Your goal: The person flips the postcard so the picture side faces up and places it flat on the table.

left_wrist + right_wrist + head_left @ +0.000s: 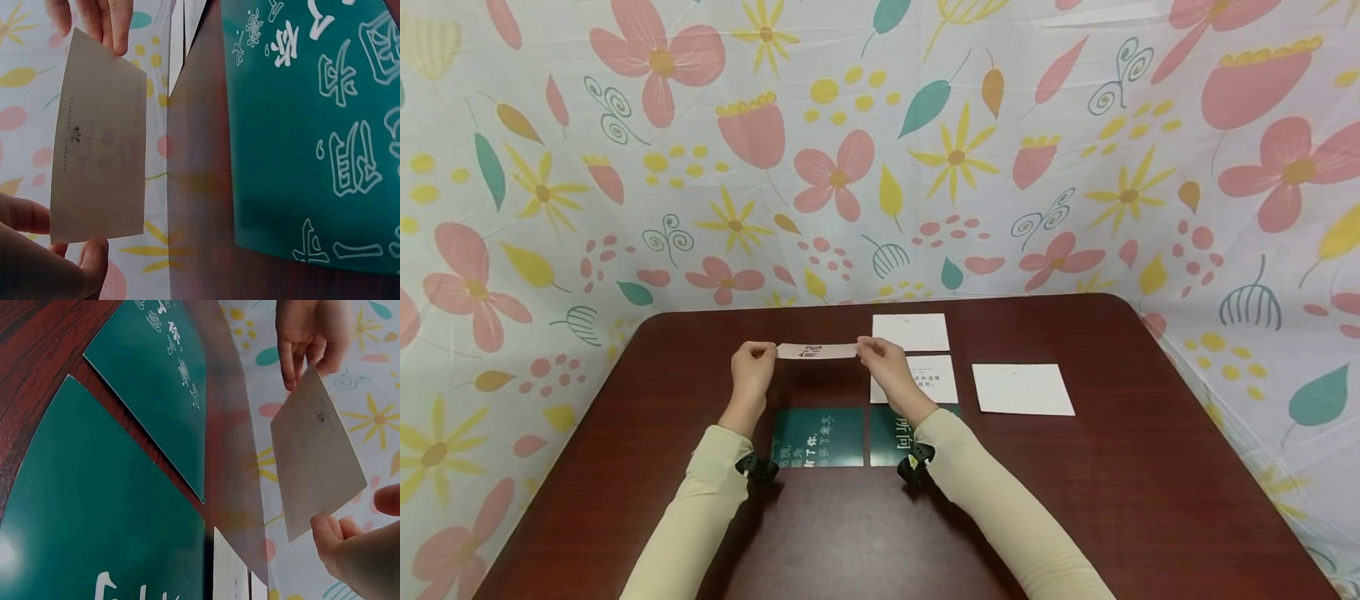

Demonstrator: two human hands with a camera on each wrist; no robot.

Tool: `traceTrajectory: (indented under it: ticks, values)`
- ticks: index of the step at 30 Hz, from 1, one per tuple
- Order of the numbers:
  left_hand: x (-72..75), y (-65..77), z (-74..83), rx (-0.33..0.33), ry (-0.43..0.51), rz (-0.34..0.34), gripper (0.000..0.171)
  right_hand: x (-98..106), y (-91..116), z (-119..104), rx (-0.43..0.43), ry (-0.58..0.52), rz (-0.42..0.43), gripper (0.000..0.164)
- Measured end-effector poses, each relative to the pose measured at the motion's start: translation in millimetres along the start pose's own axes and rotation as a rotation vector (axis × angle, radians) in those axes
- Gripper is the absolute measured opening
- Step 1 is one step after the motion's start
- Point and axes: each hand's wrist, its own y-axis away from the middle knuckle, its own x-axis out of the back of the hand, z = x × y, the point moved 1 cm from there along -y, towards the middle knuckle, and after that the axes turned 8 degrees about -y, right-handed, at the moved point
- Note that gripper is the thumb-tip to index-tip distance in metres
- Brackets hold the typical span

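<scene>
Held up over the table between both hands is a postcard, its face with dark lettering seen at a slant in the head view. Its pale back shows a small dark mark and a row of fine print. My left hand pinches the left end, thumb and fingers on either side of the card. At the opposite end my right hand grips the edge by the fingertips. Below the hands lie two dark green cards with white lettering, one on the left and one partly covered by the right wrist.
Two white cards lie behind the green ones, one at the back and one with printed text partly behind my right hand. Another white card lies farther right. The dark red-brown table meets a flower-patterned cloth at the back.
</scene>
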Motion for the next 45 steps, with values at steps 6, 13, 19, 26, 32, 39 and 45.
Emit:
traceTrajectory:
  ticks: [6,13,19,26,32,39,45]
  values:
    - [-1.1,-2.9,-3.2,-0.006,-0.026,0.017,0.028,0.4,-0.2,2.4,0.008,0.024,0.004,0.039]
    - [-0.3,-4.3,-5.8,-0.005,-0.069,-0.022,0.041,2.6,-1.0,4.8,0.053,0.058,-0.002,0.042]
    - [-2.4,-6.1,-9.8,0.007,-0.155,-0.060,0.044,4.1,-1.6,7.9,0.123,0.144,0.027,0.040]
    - [-4.9,-8.0,-13.7,-0.012,-0.237,-0.067,0.041,3.8,-1.0,9.4,0.105,0.205,0.064,0.037]
    - [-3.7,-8.0,-18.9,-0.017,-0.316,-0.115,0.040,2.8,-1.5,10.3,0.037,0.260,0.066,0.032]
    - [-6.9,-8.0,-27.0,-0.020,-0.382,-0.175,0.041,2.9,-0.7,12.8,-0.036,0.286,0.047,0.035]
    - [-9.4,-7.4,-30.2,-0.007,-0.411,-0.200,0.043,3.6,1.9,15.3,-0.082,0.295,0.000,0.041]
